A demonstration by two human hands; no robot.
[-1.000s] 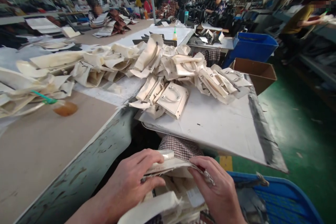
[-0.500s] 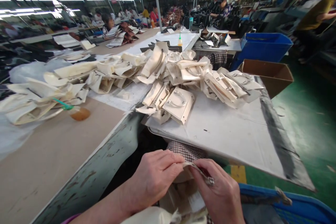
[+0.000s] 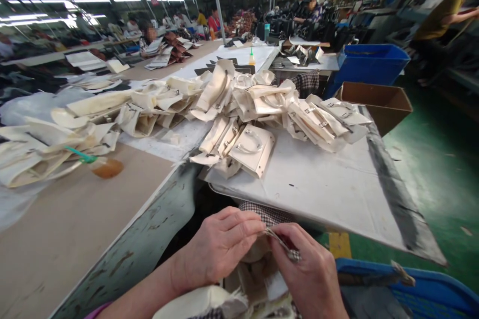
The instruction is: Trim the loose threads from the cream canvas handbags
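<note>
Low in the middle, my left hand [image 3: 224, 244] and my right hand [image 3: 307, 264] meet at the upper edge of a cream bag piece [image 3: 258, 279] over the lap. Fingers of both hands pinch that edge close together. Checkered cloth [image 3: 264, 213] shows behind the hands. On the white table [image 3: 329, 184] ahead lies a pile of cream bags [image 3: 262, 99], with one handled cream bag [image 3: 251, 147] at its front.
A glue bottle [image 3: 107, 167] with a green nozzle lies on the left table [image 3: 93, 219]. At the lower right is a blue basket [image 3: 422, 284]. A cardboard box [image 3: 377, 104] and blue bin [image 3: 374, 62] stand beyond. People work in the background.
My left hand has shifted slightly up, its fingers lying flatter over the edge. The cream piece has turned a little between my hands. The whole view has moved slightly.
</note>
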